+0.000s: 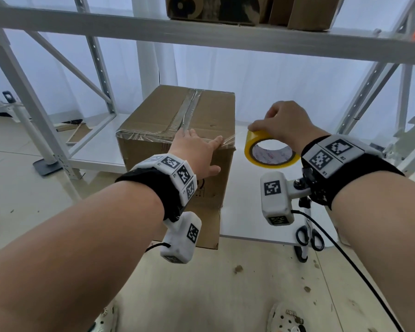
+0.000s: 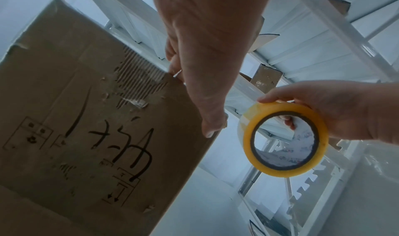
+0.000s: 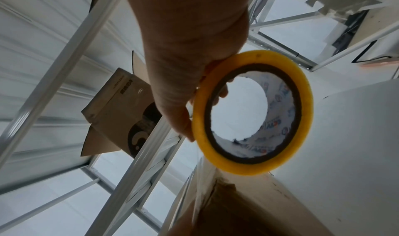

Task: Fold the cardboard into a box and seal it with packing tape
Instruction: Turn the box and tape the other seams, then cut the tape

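Note:
A brown cardboard box [image 1: 177,121] stands closed on the white shelf [image 1: 249,202], with clear tape along its top seam and near top edge. My left hand [image 1: 197,152] lies flat over the box's near right top edge, fingers straight on the tape, thumb down the front face [image 2: 86,120]. My right hand [image 1: 283,123] grips a yellow-rimmed roll of packing tape [image 1: 271,152] just right of the box, held above the shelf. In the right wrist view the roll [image 3: 252,111] hangs from the fingers, and a strip of clear tape runs from it down to the box corner [image 3: 207,180].
Black-handled scissors [image 1: 309,236] lie at the shelf's front edge, under my right wrist. Other cardboard boxes [image 1: 225,8] sit on the upper shelf. White rack posts and braces [image 1: 91,75] stand left and right. Flat cardboard [image 1: 79,133] lies on the floor behind the rack.

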{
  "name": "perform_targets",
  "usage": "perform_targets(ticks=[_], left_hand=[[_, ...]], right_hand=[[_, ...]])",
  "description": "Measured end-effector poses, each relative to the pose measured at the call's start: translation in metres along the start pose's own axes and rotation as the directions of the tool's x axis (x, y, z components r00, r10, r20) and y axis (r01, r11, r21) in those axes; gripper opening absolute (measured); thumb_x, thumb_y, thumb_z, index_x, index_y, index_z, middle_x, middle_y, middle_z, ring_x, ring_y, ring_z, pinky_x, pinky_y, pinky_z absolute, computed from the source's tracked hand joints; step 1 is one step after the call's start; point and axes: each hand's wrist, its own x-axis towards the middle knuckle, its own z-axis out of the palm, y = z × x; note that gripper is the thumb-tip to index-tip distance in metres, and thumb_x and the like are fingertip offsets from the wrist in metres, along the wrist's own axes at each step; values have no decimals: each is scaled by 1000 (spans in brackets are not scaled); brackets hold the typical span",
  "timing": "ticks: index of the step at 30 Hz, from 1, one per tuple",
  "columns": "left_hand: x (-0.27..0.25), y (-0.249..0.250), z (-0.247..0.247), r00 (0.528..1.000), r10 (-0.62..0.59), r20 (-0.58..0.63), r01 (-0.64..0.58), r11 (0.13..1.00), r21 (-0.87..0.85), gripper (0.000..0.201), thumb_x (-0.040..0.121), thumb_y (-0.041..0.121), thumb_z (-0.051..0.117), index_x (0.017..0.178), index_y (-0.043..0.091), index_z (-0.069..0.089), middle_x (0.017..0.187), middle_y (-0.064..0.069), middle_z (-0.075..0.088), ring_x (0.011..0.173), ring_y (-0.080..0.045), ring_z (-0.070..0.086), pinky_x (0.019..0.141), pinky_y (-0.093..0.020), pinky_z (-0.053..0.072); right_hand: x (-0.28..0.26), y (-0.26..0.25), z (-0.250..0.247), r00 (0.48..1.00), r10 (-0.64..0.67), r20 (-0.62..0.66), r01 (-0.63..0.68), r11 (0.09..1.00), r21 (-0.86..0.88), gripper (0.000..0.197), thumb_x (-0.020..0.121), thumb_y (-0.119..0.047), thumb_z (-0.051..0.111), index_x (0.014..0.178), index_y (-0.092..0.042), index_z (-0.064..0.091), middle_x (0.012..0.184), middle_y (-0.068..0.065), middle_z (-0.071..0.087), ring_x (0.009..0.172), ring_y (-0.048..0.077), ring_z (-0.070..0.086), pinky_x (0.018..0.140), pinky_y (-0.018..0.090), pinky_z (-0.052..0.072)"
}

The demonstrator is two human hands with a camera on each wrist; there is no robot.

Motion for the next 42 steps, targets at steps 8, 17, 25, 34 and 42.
perform_targets(ticks=[8,17,25,34,42], left_hand=[[1,-1,13,984,98,-146,-126,972,-199,75,95,50,43,152,19,5,159,0,5,146,-15,6,117,-31,7],[13,26,-6,999,33,-14,-35,995,-96,83,87,64,44,150,33,0,154,-26,14,141,-40,21,112,-50,25],[6,2,3,994,93,-60,-101,985,-138,76,92,59,41,151,31,1,159,-7,8,145,-22,12,115,-41,21],[-16,-45,26,995,-35,-95,19,987,-160,87,90,62,38,151,14,-3,159,-4,-2,146,-18,3,116,-33,8],[7,2,11,979,115,-166,-152,960,-233,67,95,52,41,151,33,9,159,0,12,145,-19,13,116,-37,14]], right_hand=[[-7,6,0,1000,1,25,-3,998,60,31,75,-39,72,85,-14,58,78,-5,53,78,15,50,67,30,39],[-10,8,6,998,40,57,-40,999,6,26,74,-37,67,80,-15,57,75,-2,55,72,14,50,63,29,40],[-13,14,11,997,57,61,-59,998,36,28,77,-38,66,82,-11,58,75,0,55,79,20,54,71,34,45],[-11,23,21,997,59,39,-66,978,199,25,76,-39,68,74,-17,55,75,-2,54,79,18,52,70,32,42],[-6,29,15,999,26,48,-32,991,130,30,77,-43,67,83,-14,59,80,-2,55,82,17,53,70,30,40]])
